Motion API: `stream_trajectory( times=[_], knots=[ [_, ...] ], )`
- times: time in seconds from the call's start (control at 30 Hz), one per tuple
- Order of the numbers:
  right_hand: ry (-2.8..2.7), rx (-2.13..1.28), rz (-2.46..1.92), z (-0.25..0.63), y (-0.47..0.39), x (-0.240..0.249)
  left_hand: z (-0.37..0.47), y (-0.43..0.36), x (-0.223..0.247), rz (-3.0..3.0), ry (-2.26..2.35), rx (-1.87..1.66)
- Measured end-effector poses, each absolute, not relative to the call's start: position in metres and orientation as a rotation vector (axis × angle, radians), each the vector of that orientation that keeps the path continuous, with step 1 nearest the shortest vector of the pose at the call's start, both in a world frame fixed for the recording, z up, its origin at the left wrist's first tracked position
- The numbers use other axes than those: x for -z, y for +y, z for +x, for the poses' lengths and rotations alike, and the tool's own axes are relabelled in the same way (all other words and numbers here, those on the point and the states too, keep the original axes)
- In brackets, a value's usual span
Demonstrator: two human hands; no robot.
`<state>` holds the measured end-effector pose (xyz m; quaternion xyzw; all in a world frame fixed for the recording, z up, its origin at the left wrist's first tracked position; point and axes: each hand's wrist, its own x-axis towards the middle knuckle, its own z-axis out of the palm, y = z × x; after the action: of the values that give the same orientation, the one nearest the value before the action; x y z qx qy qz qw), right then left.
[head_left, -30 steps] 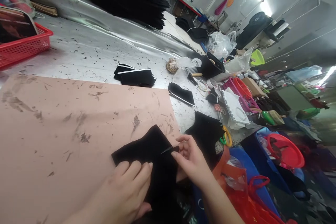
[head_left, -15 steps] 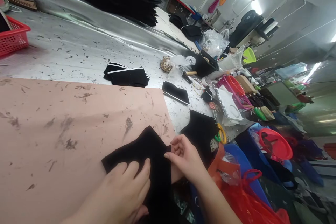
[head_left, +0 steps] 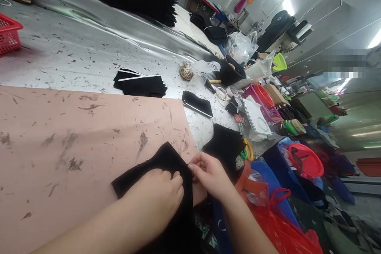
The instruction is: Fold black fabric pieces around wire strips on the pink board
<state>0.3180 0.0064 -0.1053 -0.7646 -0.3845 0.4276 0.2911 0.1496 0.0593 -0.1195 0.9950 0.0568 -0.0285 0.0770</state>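
Observation:
A black fabric piece (head_left: pixel 145 172) lies over the pink board's near right corner and hangs down past its edge. My left hand (head_left: pixel 159 192) rests on top of the cloth, its fingers curled in against it and the fingertips hidden. At the fabric's right-hand edge, my right hand (head_left: pixel 208 172) pinches the cloth between thumb and forefinger. Beyond the board's right end lies another piece of black cloth (head_left: pixel 224 143), close to scissors (head_left: pixel 247 150) with yellow and green handles.
The pink board (head_left: pixel 98 127) covers much of the metal table. White-edged black strips (head_left: pixel 141 84) and a smaller black bundle (head_left: pixel 197 104) lie past its far edge. A red basket (head_left: pixel 8 35) stands at left; a red plastic bag (head_left: pixel 274 222) hangs near my right forearm.
My left hand has slid right across the cloth, its spread fingers now curled in. My right hand keeps its pinch at the edge. The view has shifted slightly.

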Motion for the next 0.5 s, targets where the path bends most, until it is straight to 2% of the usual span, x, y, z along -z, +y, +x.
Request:
stream_trajectory(
  times=[0.13, 0.33, 0.5],
  knots=[
    [-1.160, -1.128, -2.112, 0.320, 0.009, 0.102, 0.149, 0.062, 0.116, 2.997, 0.137, 0.125],
    [-1.511, -0.903, -2.331, 0.320, 0.020, 0.092, 0.152, 0.062, 0.115, 2.993, 0.144, 0.121],
    [-1.471, -0.683, -2.410, 0.331, 0.009, 0.092, 0.136, 0.058, 0.103, 2.865, 0.288, 0.197]
  ],
)
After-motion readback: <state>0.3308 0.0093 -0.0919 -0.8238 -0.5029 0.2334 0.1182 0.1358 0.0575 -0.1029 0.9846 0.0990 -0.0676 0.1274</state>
